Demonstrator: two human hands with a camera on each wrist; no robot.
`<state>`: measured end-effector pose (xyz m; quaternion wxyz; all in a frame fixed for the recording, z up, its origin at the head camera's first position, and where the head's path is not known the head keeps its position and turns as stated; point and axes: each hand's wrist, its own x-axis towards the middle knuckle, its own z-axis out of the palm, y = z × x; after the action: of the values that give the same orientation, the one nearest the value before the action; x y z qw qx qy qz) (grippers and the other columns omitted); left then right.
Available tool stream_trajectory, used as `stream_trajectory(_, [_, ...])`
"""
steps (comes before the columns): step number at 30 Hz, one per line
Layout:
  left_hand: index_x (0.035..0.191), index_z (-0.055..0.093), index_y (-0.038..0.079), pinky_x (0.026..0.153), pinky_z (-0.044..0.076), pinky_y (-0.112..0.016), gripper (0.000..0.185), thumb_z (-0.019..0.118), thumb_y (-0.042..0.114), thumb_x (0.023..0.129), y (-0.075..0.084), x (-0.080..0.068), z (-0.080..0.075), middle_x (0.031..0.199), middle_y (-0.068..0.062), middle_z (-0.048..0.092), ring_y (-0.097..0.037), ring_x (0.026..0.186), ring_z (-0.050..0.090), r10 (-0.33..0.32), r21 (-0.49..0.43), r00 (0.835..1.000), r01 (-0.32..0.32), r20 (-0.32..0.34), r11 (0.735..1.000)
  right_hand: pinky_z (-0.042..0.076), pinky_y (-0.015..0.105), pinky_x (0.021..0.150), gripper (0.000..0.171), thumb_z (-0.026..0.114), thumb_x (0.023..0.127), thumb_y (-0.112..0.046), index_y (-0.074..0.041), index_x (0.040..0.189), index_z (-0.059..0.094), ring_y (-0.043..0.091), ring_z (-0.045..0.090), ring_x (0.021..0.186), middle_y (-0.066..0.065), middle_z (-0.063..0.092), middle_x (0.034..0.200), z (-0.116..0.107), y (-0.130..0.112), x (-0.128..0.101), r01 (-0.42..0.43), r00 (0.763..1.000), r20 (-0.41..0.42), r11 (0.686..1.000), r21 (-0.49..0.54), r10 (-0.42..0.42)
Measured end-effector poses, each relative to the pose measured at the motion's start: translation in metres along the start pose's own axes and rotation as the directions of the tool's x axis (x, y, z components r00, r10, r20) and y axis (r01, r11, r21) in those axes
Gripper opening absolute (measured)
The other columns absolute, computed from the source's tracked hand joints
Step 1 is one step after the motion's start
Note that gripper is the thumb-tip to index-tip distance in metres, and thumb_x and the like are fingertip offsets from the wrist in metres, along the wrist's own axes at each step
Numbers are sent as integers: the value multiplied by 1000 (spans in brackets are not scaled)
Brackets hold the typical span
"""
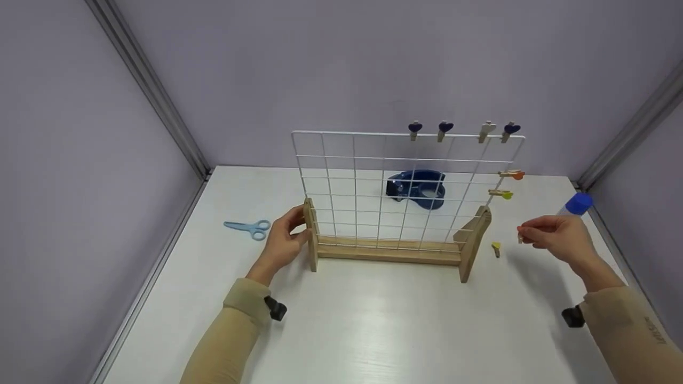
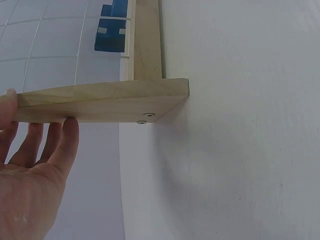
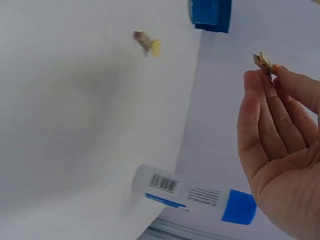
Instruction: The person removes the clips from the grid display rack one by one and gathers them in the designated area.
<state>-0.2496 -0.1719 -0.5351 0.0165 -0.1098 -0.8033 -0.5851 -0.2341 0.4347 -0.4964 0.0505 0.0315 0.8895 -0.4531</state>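
A white wire grid (image 1: 368, 194) stands upright in a wooden stand (image 1: 389, 256). My left hand (image 1: 285, 242) holds the stand's left side post (image 2: 100, 100) between thumb and fingers. On the right, my right hand (image 1: 560, 237) pinches a mini clothespin (image 3: 263, 62) with an orange tip between thumb and fingertips, above the table and apart from the grid. Dark and white heart clothespins, such as the white one (image 1: 486, 130), sit along the grid's top wire. An orange clothespin (image 1: 512, 174) and a yellow-green clothespin (image 1: 501, 194) are clipped to its right edge.
A loose yellow clothespin (image 1: 497, 249) lies right of the stand. Behind the grid stands a blue tape dispenser (image 1: 419, 189). Light blue scissors (image 1: 251, 228) lie to the left. A white glue stick with a blue cap (image 1: 579, 204) stands beyond my right hand.
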Motion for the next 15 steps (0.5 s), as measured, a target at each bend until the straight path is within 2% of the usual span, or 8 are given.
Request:
stream_trajectory(5, [159,59,8,128,50,-67,59,65,-8,103,0,0,0,157,-18,66,-41,150,62,-5,2,1000,5,-3,1000,66,15,79,47,73,111,-30,9,138,72,3,79,91,0,87,108,11,20,10,-98,994,38,992,-84,102])
stream_trajectory(11, [160,59,7,127,52,-62,59,65,-8,103,0,-1,0,158,-19,65,-41,150,61,-12,-7,1000,12,3,1000,67,18,82,50,72,111,-33,5,144,69,13,77,99,5,84,117,21,35,21,-251,962,87,964,-83,258])
stream_trajectory(15, [161,59,9,127,53,-59,60,65,-8,104,1,-1,0,159,-18,65,-39,151,61,-14,-4,1000,14,4,1000,67,19,82,52,71,112,-33,5,147,67,15,75,98,9,83,121,26,40,26,-298,947,99,951,-84,306])
